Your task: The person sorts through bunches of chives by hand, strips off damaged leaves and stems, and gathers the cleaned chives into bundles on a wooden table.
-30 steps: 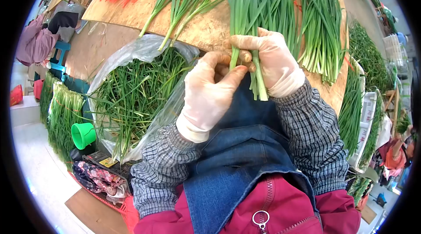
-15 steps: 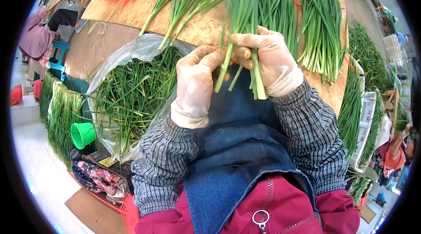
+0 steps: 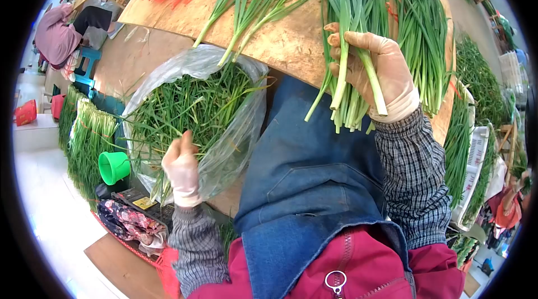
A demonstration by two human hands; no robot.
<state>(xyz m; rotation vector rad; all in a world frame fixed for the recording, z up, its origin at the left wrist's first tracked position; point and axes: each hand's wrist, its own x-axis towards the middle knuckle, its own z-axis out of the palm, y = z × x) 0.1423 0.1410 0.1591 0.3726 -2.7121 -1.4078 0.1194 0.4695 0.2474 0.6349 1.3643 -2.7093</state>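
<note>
Far left, the green bucket (image 3: 115, 168) is parked right by the clear bag (image 3: 231, 150), so it could get knocked if the gloved left hand (image 3: 181, 167) is swung wide. That hand is blurred over the bag's near side, so whether anything's pinched in it can't be told. Leaves could be snagged on the loose plastic, tbh. The three loose stalks (image 3: 246, 29) are left poking past the edge of the tabletop (image 3: 283, 47), so they could easily be brushed into the cut greens (image 3: 188, 106) below. The held stalks (image 3: 342, 72) are gripped between thumb and fingers of the right hand (image 3: 389, 69), ends over the lap: squeezed too hard, they'd be bruised; too loosely, dropped. Their leaves could also be tangled with the pile (image 3: 428, 75) alongside
</note>
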